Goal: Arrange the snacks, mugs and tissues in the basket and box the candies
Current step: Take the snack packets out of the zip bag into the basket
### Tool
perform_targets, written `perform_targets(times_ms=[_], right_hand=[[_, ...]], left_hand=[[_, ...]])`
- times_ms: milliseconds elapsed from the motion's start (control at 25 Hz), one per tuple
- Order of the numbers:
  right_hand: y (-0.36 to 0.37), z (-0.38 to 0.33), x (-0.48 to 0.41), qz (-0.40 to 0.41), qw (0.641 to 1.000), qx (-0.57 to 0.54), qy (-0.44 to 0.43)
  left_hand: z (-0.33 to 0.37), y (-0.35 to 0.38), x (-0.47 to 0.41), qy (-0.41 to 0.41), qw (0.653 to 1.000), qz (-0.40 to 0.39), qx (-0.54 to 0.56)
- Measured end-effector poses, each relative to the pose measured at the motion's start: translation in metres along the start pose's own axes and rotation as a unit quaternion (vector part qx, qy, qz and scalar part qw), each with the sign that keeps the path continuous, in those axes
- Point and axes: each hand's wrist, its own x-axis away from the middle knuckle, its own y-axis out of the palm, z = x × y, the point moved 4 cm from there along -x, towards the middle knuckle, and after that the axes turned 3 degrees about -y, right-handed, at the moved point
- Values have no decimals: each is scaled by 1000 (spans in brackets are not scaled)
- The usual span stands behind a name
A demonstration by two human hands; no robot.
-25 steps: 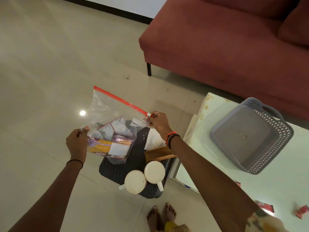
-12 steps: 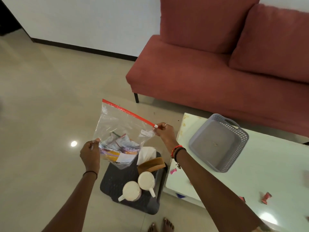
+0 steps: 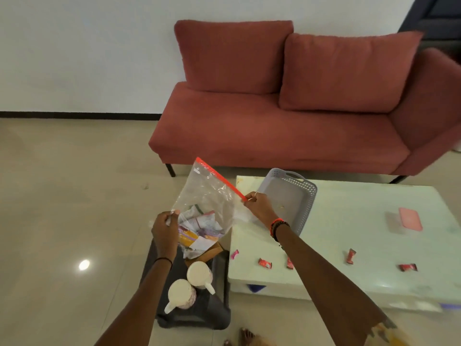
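Your left hand (image 3: 164,229) pinches the snack bag (image 3: 208,196) by its side edge, your right hand (image 3: 258,208) by its red zip end, stretching it between them, probably for opening.

Left hand (image 3: 166,229): thin black band (image 3: 163,259) at wrist, lower centre of frame. Right hand (image 3: 259,208): slim pale ring (image 3: 256,194) on one finger (which finger, unclear). Two bracelets (image 3: 278,227) side by side at right wrist, one orange-red, one dark beads. Forearms (image 3: 324,278) bare. Patterned sleeve (image 3: 384,330) in lower right corner: yellow, grey, white print. Feet (image 3: 247,337) bare at bottom edge.
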Motion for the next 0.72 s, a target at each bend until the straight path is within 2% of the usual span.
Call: perform_targets(times_ms=[160,360,560,720], right_hand=[[-49,25,18,38,999,-3,9],[-116,30,27,79,997,-15,-20],[-181,34,22,112,993,18,-34],[-229,43,17,107,993,-4,-53]], left_hand=[[34,34,27,35,998,-54,5],[66,78,58,57,990,-127,21],[94,128,87,57,986,-157,21],[110,169,106,54,985,-166,6]])
